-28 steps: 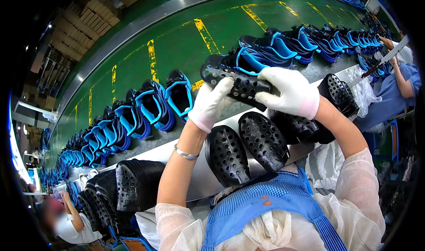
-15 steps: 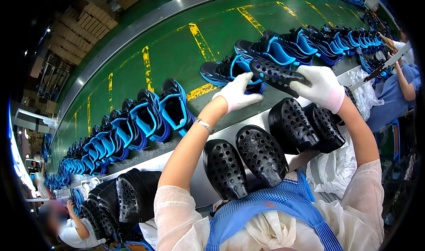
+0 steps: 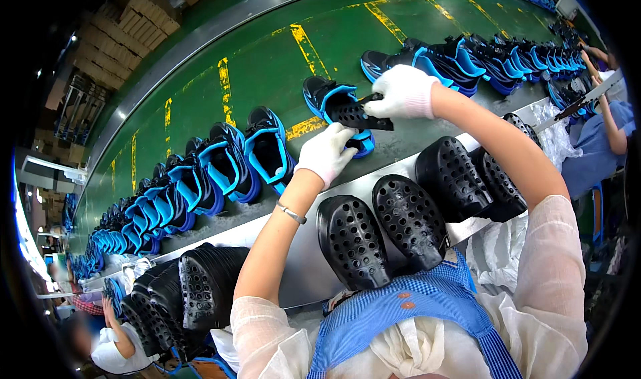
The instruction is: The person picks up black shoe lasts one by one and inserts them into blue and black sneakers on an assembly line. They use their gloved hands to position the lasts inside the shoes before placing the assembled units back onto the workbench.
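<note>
A black shoe with a bright blue lining (image 3: 319,90) lies on the green conveyor belt, its toe pointing away to the left. My right hand (image 3: 404,93), in a white glove, is closed on the end of a black perforated plastic shoe insert (image 3: 352,115). The insert's other end reaches into the shoe's opening. My gloved left hand (image 3: 325,155) grips the near side of the shoe by its collar; part of its grip is hidden. Closer to me, several more inserts (image 3: 408,215) stand on a metal ledge (image 3: 304,272).
Rows of similar shoes line the belt at left (image 3: 230,162) and right (image 3: 461,62). A stack of inserts (image 3: 207,289) is at my lower left. Clear plastic wrap (image 3: 557,135) lies at right. Other people work at the far left and far right.
My right hand has moved left and lowered the insert to the shoe's opening. My left hand has come nearer and closed at the shoe's side. The shoe has turned, its heel now nearer me.
</note>
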Demonstrator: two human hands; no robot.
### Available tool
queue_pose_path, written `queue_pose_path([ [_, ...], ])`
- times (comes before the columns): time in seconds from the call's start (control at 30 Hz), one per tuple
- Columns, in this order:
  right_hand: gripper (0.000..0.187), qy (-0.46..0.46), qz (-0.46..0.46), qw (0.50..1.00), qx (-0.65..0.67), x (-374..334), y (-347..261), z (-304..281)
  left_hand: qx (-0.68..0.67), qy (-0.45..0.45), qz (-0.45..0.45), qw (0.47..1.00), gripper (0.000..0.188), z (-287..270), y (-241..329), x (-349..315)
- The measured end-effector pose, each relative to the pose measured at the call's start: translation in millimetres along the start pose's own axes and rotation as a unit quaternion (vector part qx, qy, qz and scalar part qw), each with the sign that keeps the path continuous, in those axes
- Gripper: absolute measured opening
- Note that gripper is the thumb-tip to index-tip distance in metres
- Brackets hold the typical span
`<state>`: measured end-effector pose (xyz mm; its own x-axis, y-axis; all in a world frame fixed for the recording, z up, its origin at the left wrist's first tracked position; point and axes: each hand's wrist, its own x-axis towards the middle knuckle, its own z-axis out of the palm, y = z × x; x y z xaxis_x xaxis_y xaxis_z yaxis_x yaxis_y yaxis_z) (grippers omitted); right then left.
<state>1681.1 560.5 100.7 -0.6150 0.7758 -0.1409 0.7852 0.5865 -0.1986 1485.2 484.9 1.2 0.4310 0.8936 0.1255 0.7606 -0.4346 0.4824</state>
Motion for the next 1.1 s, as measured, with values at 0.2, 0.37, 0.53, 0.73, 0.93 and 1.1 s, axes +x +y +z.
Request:
queue_pose_path([
  [0.2,0.032,-0.012,0.053,0.997,-0.058,45.1,-34.6,28.6,-0.002,-0.044,-0.075,0.996,0.037,4.8,11.7,11.4],
  [0.37,0.030,-0.035,0.137,0.989,0.042,73.4,-53.4,65.2,-0.024,-0.155,-0.142,0.977,0.046,16.8,2.2,37.5],
  [0.53,0.031,-0.008,0.122,0.989,0.081,93.9,-45.0,88.8,-0.053,-0.247,-0.158,0.955,0.049,43.1,-21.1,47.5],
  [0.73,0.024,0.129,0.125,0.965,0.189,100.0,-22.2,100.8,-0.085,-0.278,-0.258,0.921,0.054,18.0,14.5,61.9],
  [0.93,0.037,-0.139,0.063,0.976,0.154,56.5,-14.3,36.3,-0.090,-0.217,-0.251,0.939,0.044,6.1,14.0,44.7],
  [1.1,0.040,0.010,0.154,0.987,-0.053,-2.6,61.9,-18.2,0.044,-0.219,-0.235,0.946,0.042,-12.2,-0.1,16.8],
])
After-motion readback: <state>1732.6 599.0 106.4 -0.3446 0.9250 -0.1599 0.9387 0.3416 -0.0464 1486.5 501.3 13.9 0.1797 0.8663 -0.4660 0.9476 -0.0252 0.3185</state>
